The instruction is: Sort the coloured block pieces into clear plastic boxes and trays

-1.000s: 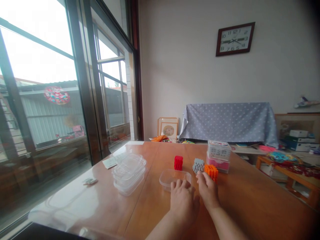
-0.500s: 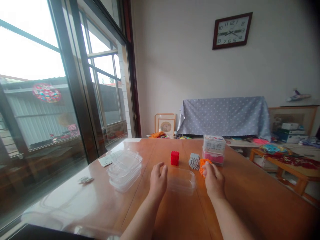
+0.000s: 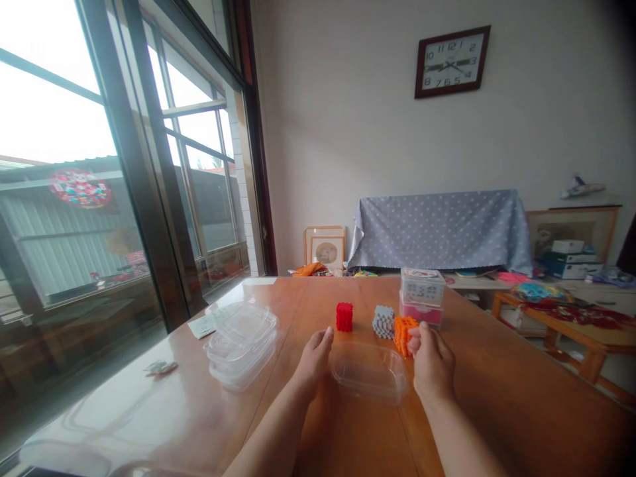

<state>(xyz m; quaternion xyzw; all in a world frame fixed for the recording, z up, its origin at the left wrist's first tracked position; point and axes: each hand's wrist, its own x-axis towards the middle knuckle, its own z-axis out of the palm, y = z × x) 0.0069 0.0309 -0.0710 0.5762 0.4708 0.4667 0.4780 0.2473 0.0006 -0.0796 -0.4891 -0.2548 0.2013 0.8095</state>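
A clear plastic container (image 3: pixel 368 374) lies on the wooden table between my two hands. My left hand (image 3: pixel 317 354) is at its left edge, fingers close together; whether they pinch the rim cannot be made out. Just right of the container, my right hand (image 3: pixel 431 358) has curled fingers beside an orange block cube (image 3: pixel 405 334), its fingertips against or very near the cube's right side. A grey block cube (image 3: pixel 383 322) stands left of the orange one, and a red block cube (image 3: pixel 344 317) is farther left, behind the container.
Stacked clear containers (image 3: pixel 242 344) stand on the table's left, with papers (image 3: pixel 201 326) behind and a small packet (image 3: pixel 160 368) nearer. Two stacked boxes (image 3: pixel 421 298) are behind the cubes. A window wall borders the left side.
The view has turned slightly right. The clear container shows larger and more to the right between my hands. My right fingers have drawn back a little from the orange cube's front.
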